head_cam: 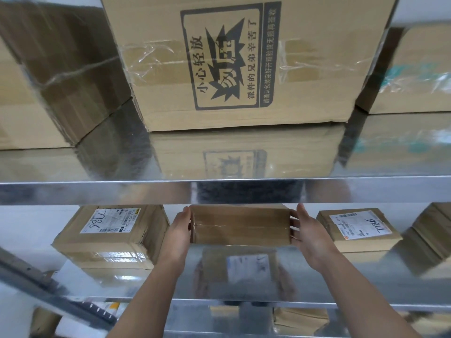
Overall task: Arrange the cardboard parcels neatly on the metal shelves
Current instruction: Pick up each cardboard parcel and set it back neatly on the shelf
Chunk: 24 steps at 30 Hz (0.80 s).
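Hands on either end of a plain brown parcel (240, 224), clamping it btwn them. Left hand (179, 230) has fingers bent round the left end. Right hand (310, 236) has fingers near straight, pressed on the right end. Parcel is on the mid shelf (244, 302), set back from the front edge, long side forward. Resting or just lifted: can't tell, as glare blurs its bottom edge.

Progress (judged): well along.
- Left parcel (109, 230) and right parcel (358, 228), both labelled, stand on the mid shelf either side of the held one, each w/ a gap to it.
- Left parcel looks skewed vs the shelf edge; right parcel looks squarer.
- Top shelf (97, 191) carries three bigger cartons: printed box (244, 62) centre, taped box (48, 76) at left and turned at an angle, end box (410, 69) at right, cut by the frame.
- Left to do, prob.: square up the held parcel, let go, maybe straighten the skewed ones.

Surroundings:
- Shelves are shiny sheet metal and mirror the cartons.
- One more carton (432, 235) at far right of the mid shelf, partly out of view.
- Cardboard (300, 318) shows on a lower shelf.
- Slotted upright (48, 286) at lower left.
- Pale wall behind.
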Each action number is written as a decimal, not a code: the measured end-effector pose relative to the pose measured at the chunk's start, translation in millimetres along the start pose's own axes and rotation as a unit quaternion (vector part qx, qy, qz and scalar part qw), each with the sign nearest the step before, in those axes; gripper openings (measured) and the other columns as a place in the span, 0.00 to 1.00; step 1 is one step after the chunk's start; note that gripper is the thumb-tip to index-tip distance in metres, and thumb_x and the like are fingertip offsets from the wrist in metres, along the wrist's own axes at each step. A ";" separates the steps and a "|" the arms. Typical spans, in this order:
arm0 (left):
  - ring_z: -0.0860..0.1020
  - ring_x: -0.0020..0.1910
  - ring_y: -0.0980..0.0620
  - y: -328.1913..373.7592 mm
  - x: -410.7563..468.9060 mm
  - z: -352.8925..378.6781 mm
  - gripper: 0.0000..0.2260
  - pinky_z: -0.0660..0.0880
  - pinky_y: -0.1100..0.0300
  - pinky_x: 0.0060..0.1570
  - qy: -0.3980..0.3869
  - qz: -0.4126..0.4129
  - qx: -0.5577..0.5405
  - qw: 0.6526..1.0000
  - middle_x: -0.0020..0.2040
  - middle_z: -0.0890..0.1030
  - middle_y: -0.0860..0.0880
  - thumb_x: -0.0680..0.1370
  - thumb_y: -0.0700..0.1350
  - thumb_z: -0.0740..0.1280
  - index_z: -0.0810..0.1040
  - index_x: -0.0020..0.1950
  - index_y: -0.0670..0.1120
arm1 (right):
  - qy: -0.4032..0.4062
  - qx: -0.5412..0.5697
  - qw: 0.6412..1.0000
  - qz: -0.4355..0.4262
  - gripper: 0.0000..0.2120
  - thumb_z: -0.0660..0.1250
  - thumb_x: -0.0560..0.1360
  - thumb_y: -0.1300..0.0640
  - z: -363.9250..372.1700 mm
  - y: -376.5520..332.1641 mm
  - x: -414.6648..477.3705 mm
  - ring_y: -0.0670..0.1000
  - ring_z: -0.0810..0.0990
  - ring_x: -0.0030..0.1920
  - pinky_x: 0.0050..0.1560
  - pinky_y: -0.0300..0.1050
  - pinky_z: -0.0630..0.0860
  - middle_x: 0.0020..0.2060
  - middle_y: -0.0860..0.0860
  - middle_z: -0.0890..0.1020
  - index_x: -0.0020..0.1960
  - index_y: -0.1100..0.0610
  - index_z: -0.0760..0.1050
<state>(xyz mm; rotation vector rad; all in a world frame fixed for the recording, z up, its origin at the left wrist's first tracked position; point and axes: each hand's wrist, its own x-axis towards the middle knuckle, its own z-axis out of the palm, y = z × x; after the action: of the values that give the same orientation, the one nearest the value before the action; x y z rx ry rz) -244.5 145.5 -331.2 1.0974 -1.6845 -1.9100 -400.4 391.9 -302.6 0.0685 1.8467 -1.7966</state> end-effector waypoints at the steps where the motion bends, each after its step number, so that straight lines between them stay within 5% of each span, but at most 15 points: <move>1: 0.81 0.61 0.48 -1.4 -0.6 -1.0 0.26 0.69 0.41 0.70 0.000 0.004 0.000 1.000 0.56 0.85 0.52 0.70 0.73 0.60 0.84 0.52 0.56 | -0.001 0.008 1.000 0.000 0.26 0.51 0.86 0.40 -0.8 1.9 0.3 0.59 0.83 0.57 0.56 0.53 0.79 0.56 0.56 0.85 0.66 0.57 0.77; 4: 0.80 0.62 0.45 -7.7 -0.7 -2.7 0.25 0.69 0.42 0.71 -0.003 0.013 -0.003 1.000 0.57 0.85 0.53 0.72 0.72 0.60 0.82 0.51 0.54 | 0.002 0.031 0.999 0.006 0.26 0.52 0.85 0.40 -3.2 5.2 1.1 0.59 0.81 0.60 0.62 0.56 0.76 0.57 0.54 0.83 0.70 0.58 0.74; 10: 0.75 0.54 0.47 -15.9 -15.8 0.9 0.22 0.70 0.48 0.61 0.014 0.057 -0.023 0.998 0.52 0.77 0.50 0.72 0.68 0.61 0.75 0.50 0.52 | 0.001 0.032 0.999 0.007 0.23 0.51 0.86 0.40 -1.2 7.7 -5.9 0.57 0.82 0.57 0.51 0.52 0.78 0.53 0.54 0.84 0.62 0.54 0.77; 13: 0.79 0.55 0.41 -22.5 -23.7 3.4 0.21 0.71 0.42 0.66 0.026 0.062 -0.024 0.997 0.52 0.79 0.40 0.74 0.67 0.60 0.76 0.48 0.51 | 0.016 0.026 1.000 0.004 0.22 0.50 0.86 0.40 1.7 11.5 -7.8 0.56 0.81 0.59 0.61 0.56 0.77 0.55 0.53 0.84 0.62 0.52 0.77; 16: 0.80 0.56 0.43 -27.1 -33.8 8.2 0.15 0.71 0.40 0.67 0.039 0.069 -0.032 0.996 0.51 0.82 0.44 0.77 0.64 0.59 0.80 0.44 0.56 | 0.018 0.013 1.000 0.011 0.20 0.51 0.86 0.39 3.2 16.6 -11.0 0.57 0.78 0.64 0.73 0.61 0.70 0.58 0.53 0.83 0.59 0.48 0.77; 24: 0.81 0.59 0.43 -37.5 -37.5 9.8 0.18 0.72 0.40 0.68 0.032 0.057 -0.053 0.996 0.54 0.83 0.44 0.74 0.66 0.61 0.81 0.48 0.55 | 0.037 -0.010 0.999 0.029 0.22 0.51 0.84 0.36 0.7 27.8 -18.3 0.56 0.79 0.62 0.72 0.63 0.70 0.58 0.52 0.83 0.60 0.45 0.79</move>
<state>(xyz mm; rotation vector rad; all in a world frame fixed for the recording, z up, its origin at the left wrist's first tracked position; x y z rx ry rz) -220.1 187.0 -355.5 0.9905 -1.5586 -1.8504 -373.4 400.3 -320.2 0.1811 1.8936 -1.7585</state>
